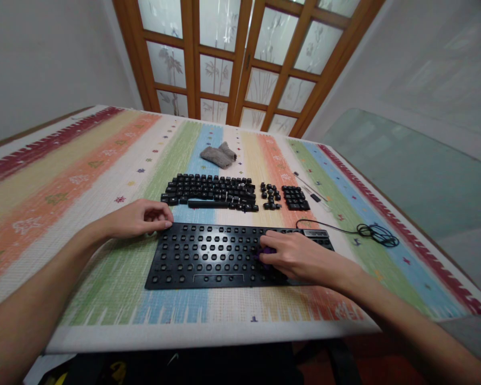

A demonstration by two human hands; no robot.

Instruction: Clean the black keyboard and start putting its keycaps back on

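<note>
A black keyboard [220,256] with its keycaps off lies in front of me, bare key posts showing. My left hand [152,216] is at its far left corner, fingers curled and thumb and fingertips closed on the edge. Over the right part of the keyboard, my right hand [292,254] grips a small purple object [268,251], pressed down among the posts. The fingers hide most of that object, so its kind is unclear. Behind the keyboard, loose black keycaps [212,187] are laid out in keyboard order, with the long space bar [208,204] at the front.
A grey cloth [219,155] lies crumpled beyond the keycaps. Further keycaps form a number-pad block [295,198]. Right of them are a thin stick [309,184] and a small black piece [315,198]. The coiled cable [377,235] rests on the striped tablecloth [104,278].
</note>
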